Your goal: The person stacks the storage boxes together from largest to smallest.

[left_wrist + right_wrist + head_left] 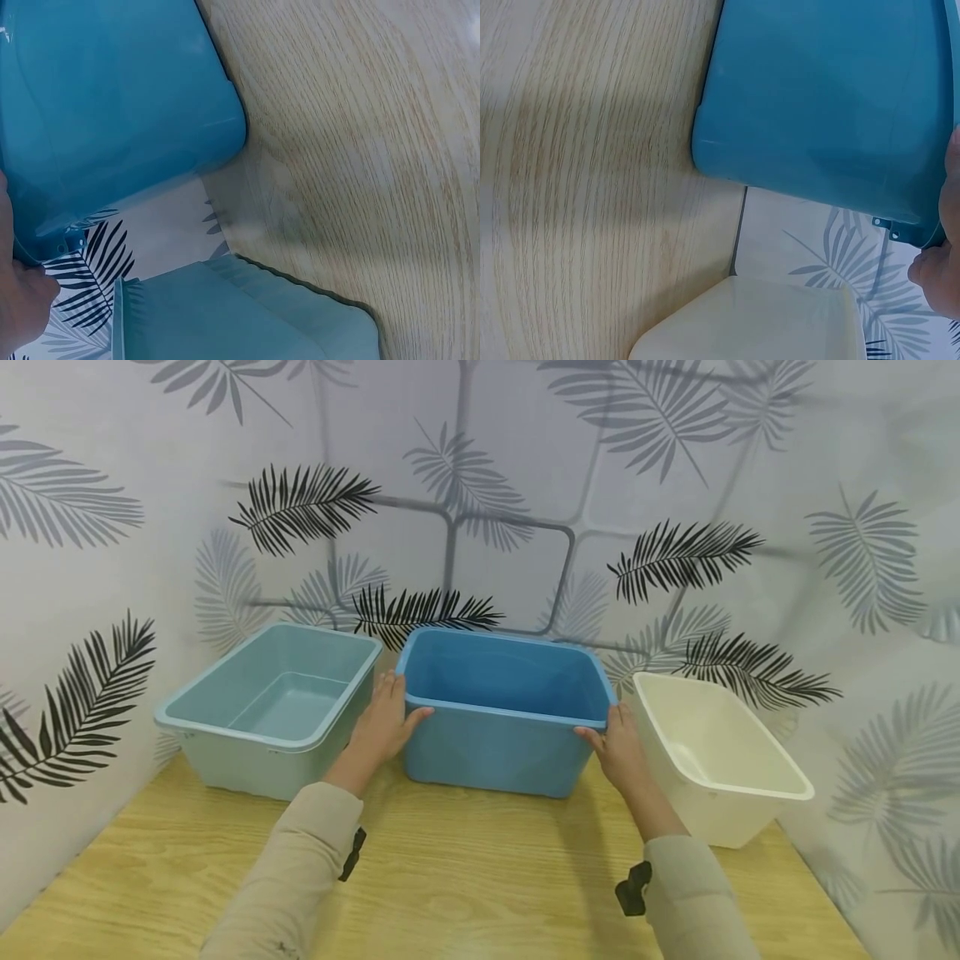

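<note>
A blue plastic tub (487, 747) stands in the middle at the back of the table, between two other tubs. My left hand (382, 718) grips its left rim near the front corner, thumb along the front. At the opposite corner my right hand (621, 745) holds the right rim in the same way. In the left wrist view the left hand (22, 300) shows only partly, at the rim of the blue tub (112, 97). The right wrist view has the right hand (939, 262) curled at that tub's rim, beside small holed tabs.
A pale green-blue tub (247, 768) sits to the left, close by my left hand. To the right stands a cream tub (720, 810), angled, near my right wrist. All are on a wood-grain table (465, 877) against a leaf-patterned wall (517, 460).
</note>
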The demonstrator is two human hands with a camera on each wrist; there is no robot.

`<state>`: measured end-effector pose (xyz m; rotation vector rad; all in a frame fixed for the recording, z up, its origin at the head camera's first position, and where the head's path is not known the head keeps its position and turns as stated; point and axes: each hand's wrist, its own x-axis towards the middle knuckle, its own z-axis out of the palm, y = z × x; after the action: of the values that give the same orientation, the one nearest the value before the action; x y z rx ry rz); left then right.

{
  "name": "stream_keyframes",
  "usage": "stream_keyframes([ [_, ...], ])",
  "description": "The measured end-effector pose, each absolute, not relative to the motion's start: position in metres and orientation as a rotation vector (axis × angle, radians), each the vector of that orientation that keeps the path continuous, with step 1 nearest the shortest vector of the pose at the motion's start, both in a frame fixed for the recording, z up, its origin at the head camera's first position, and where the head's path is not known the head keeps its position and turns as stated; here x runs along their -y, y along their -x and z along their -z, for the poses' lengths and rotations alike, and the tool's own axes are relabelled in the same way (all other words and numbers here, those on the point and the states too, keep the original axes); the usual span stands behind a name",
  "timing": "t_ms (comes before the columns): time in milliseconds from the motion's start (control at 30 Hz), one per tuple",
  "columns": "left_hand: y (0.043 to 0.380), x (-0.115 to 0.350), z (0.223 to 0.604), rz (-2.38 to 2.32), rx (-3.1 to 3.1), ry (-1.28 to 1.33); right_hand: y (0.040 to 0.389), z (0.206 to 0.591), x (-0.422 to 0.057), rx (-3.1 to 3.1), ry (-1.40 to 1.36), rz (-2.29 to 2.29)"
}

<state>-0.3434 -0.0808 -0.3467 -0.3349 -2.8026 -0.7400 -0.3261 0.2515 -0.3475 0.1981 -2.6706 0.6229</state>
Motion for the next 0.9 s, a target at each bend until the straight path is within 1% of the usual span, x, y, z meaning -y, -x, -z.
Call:
stream_keyframes([
  [333,0.343,0.081,0.351,0.723,2.775,0.372,0.323,0.346,-0.254,2.69,-0.19,-0.62],
  [900,0.332,0.079,0.35,0.719,2.747,0.382,0.312,0.346,-0.255,2.661,-0.208,-0.605],
])
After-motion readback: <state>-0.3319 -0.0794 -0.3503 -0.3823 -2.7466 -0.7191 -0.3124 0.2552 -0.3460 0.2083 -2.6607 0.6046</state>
